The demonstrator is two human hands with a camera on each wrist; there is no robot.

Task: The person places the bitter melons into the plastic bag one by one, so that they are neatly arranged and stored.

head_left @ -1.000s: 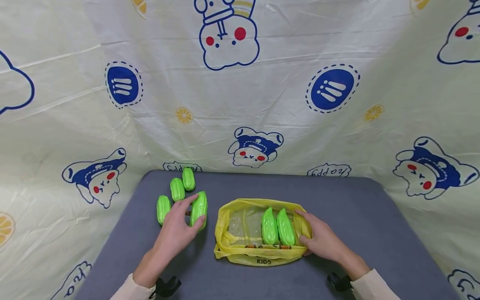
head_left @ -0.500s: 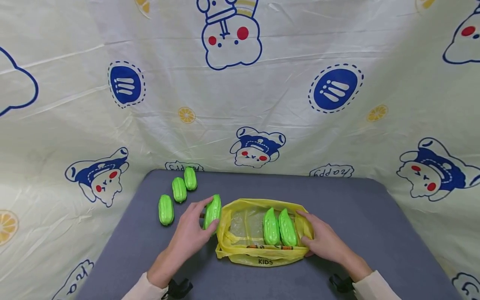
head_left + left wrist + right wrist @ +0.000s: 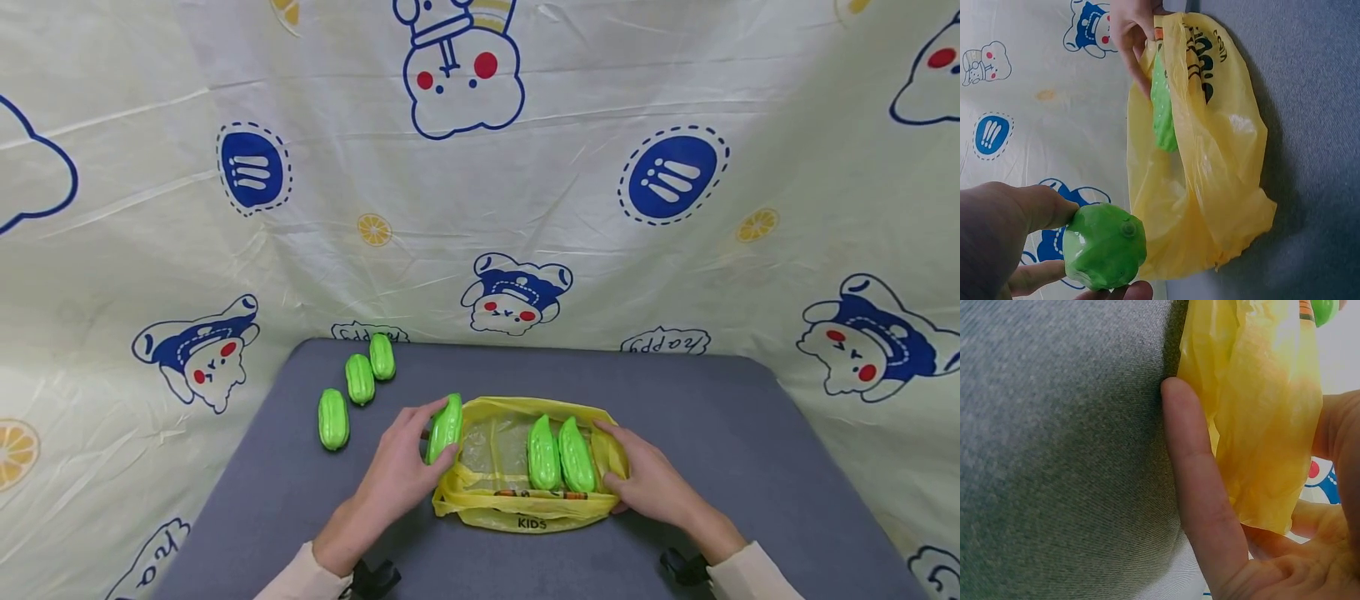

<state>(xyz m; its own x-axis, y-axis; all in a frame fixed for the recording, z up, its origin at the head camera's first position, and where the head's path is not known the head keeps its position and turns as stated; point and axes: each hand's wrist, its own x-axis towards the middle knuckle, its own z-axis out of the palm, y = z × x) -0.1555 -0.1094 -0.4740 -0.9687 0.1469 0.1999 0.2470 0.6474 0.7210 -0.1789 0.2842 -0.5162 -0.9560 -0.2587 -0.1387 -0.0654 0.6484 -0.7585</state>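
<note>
My left hand [image 3: 401, 458] pinches a glossy green ribbed gourd [image 3: 447, 429] between thumb and fingers, overlapping the left rim of a yellow plastic bag [image 3: 495, 504] in the head view. The left wrist view shows that held gourd [image 3: 1105, 247] end-on, with the open-mouthed bag [image 3: 1229, 162] beyond it. At the bag's right side my right hand [image 3: 652, 475] grips its edge, thumb on the near side; the right wrist view catches the yellow film [image 3: 1266, 437] between its digits. Two more gourds, a left one [image 3: 543, 454] and a right one [image 3: 576, 457], lie side by side inside the bag.
To the left on the grey table [image 3: 675, 392] lie three other green gourds: a near one [image 3: 333, 419], a middle one [image 3: 360, 379] and a far one [image 3: 382, 357]. A patterned white sheet [image 3: 315, 167] hangs behind the table's far edge.
The left hand has carried its gourd rightward, from beside the loose gourds to the bag's left rim. The right hand keeps its grip on the bag, and the other gourds stay in place.
</note>
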